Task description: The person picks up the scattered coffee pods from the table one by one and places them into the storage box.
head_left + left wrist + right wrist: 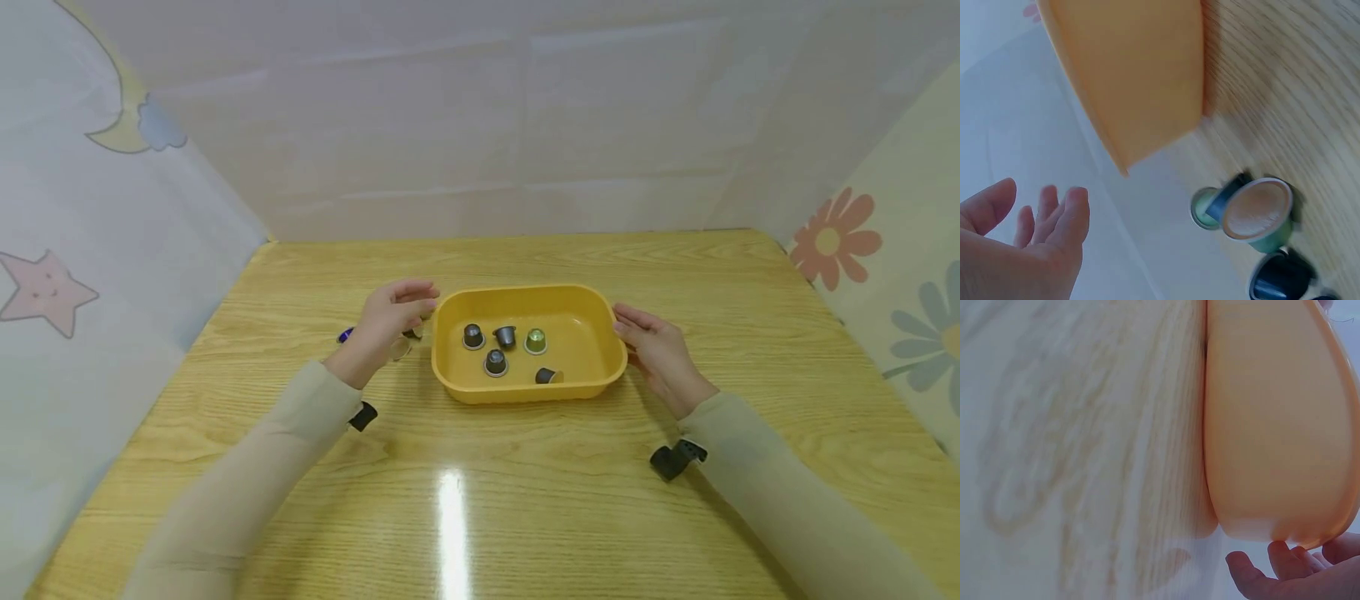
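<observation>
A yellow plastic tray [528,392] stands on the table. Inside it are several coffee capsules: a green one [536,340], a black one on its side [549,377] and dark ones, such as the upright grey capsule [496,362]. My left hand [390,321] is raised by the tray's left end, its fingers loosely bent and holding nothing; the left wrist view shows a gap between them and the tray. At the right end, my right hand [660,354] has its fingertips [1284,557] against the tray's wall, the fingers fairly straight.
More capsules lie on the table left of the tray, partly hidden by my left hand in the head view: a blue one [345,335], a green one with a pale lid [1259,209] and a dark one [1280,276]. Printed cloth walls [480,125] border the wooden table [525,500].
</observation>
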`<action>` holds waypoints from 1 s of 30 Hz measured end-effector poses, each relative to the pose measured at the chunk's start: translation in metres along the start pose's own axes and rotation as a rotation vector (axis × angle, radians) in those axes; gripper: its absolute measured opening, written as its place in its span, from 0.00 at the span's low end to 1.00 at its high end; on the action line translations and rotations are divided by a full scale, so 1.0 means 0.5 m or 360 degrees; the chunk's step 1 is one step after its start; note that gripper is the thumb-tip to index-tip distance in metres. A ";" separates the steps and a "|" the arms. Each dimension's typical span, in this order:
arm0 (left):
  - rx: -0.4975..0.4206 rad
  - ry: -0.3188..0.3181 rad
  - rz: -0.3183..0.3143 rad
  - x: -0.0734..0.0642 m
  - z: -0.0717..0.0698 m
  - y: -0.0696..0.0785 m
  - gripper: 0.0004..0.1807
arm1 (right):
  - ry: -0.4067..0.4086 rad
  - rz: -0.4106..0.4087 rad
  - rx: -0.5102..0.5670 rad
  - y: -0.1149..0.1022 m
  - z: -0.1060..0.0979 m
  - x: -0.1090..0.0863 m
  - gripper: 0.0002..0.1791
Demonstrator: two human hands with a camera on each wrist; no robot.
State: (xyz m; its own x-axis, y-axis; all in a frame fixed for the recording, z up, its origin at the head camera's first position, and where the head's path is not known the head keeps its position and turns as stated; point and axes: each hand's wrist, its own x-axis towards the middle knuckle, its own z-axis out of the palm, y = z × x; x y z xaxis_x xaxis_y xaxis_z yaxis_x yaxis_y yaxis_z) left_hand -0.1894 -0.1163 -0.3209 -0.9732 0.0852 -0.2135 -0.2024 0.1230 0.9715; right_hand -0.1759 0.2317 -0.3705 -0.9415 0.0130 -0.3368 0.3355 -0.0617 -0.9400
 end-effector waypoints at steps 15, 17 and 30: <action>0.0212 0.0134 0.0020 -0.004 -0.062 -0.053 0.25 | -0.0012 0.0002 0.0001 -0.003 0.002 -0.006 0.31; 0.0232 0.0155 0.0006 -0.005 -0.068 -0.062 0.25 | -0.0014 -0.0003 -0.0006 -0.003 0.003 -0.006 0.31; 0.0255 0.0135 -0.0037 -0.002 -0.096 -0.093 0.25 | -0.0004 -0.0020 0.0031 -0.001 0.000 -0.007 0.31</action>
State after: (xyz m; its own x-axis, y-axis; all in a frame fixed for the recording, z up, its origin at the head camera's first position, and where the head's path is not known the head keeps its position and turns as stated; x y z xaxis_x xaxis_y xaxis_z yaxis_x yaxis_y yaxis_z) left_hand -0.1843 -0.1697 -0.3610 -0.9755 -0.0023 -0.2199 -0.2117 0.2806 0.9362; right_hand -0.1729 0.2316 -0.3691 -0.9456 0.0117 -0.3251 0.3232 -0.0809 -0.9429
